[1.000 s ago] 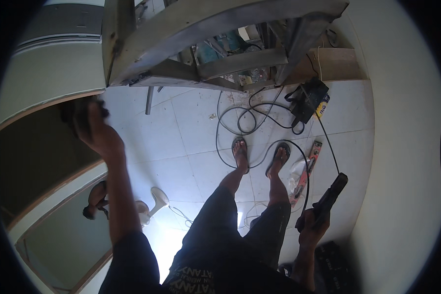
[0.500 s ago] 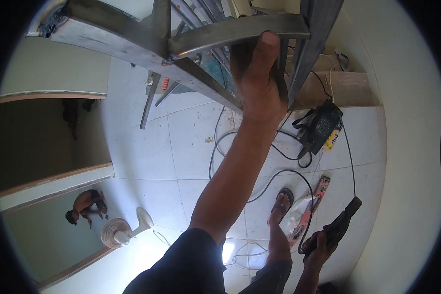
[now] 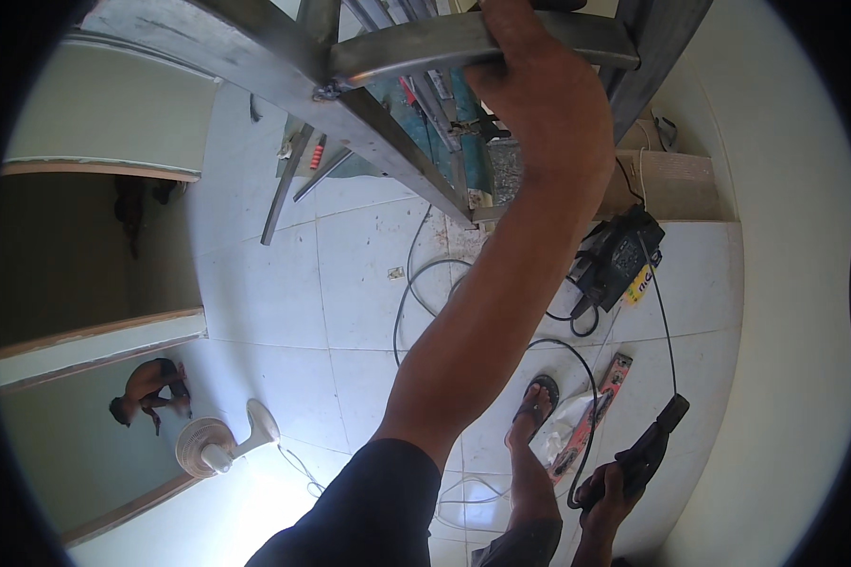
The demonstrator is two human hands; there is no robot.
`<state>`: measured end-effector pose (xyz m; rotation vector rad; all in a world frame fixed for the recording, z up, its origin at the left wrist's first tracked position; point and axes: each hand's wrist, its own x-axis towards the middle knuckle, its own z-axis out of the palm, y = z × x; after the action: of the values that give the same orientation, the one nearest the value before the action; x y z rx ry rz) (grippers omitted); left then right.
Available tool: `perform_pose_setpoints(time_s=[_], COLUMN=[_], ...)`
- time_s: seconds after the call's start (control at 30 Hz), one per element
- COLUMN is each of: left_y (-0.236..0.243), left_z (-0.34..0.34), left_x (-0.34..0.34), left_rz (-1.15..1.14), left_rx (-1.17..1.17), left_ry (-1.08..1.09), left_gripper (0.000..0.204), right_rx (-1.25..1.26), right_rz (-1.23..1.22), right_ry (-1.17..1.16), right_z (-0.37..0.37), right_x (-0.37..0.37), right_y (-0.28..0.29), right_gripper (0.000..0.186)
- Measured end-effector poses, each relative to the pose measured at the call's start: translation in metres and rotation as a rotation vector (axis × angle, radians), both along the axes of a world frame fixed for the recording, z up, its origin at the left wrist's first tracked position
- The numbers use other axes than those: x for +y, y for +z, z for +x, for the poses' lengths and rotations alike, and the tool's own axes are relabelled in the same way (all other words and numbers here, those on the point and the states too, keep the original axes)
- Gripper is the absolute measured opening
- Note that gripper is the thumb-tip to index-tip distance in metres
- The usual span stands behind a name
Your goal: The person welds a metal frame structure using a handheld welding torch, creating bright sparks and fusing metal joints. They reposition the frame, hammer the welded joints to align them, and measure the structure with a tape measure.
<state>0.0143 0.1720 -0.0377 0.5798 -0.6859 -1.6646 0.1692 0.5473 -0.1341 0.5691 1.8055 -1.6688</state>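
Note:
My left hand grips a curved steel crossbar of a tall metal frame at the top of the view; a dark object beside my fingers is cut off by the edge. My left forearm crosses the middle. At lower right, my right hand is closed on a black welding holder, with a thin line rising from its tip. A black cable loops down to it. Above lies a black machine with a strap, on the tiles beside a yellow package.
A red spirit level, white bag, loose cables and steel bars lie on the tiled floor. A white fan stands lower left, near another person crouching. A step and wall are on the right, a dark opening left.
My left hand has moved from the left, where it held something dark, up onto the steel crossbar. My right hand, still holding the holder, appears lower in the view.

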Motion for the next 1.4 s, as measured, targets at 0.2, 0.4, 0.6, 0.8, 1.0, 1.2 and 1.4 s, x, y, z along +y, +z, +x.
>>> perform_pose_setpoints(time_s=[0.2,0.4,0.6,0.8,1.0,1.2,1.4], left_y=[0.027,0.031,0.050,0.010,-0.005,-0.001,0.011], left_z=[0.003,0.001,-0.003,0.001,0.005,0.001,-0.003], left_x=[0.021,0.025,0.022,0.008,-0.020,-0.020,-0.018], left_rz=[0.036,0.050,0.301,0.093,0.042,0.160,0.318], left_rx=[-0.110,-0.120,-0.153,0.144,0.496,0.527,0.454], left_ry=[0.055,0.134,0.134,-0.025,-0.232,-0.175,-0.091], left_gripper=[0.045,0.043,0.041,0.036,0.028,0.021,0.017], right_rx=[-0.006,-0.016,-0.003,0.002,-0.010,-0.001,0.016], right_rz=[0.011,0.028,0.017,0.013,0.051,0.036,0.018], right_ry=[0.010,0.020,0.019,0.040,0.020,0.031,0.038], right_z=[-0.002,-0.003,-0.006,-0.011,-0.012,-0.016,-0.020], right_x=[-0.004,-0.006,-0.005,-0.004,-0.006,-0.009,-0.008], right_y=[0.003,0.007,0.009,0.014,0.017,0.031,0.046], right_gripper=[0.030,0.032,0.033,0.033,0.032,0.030,0.028])
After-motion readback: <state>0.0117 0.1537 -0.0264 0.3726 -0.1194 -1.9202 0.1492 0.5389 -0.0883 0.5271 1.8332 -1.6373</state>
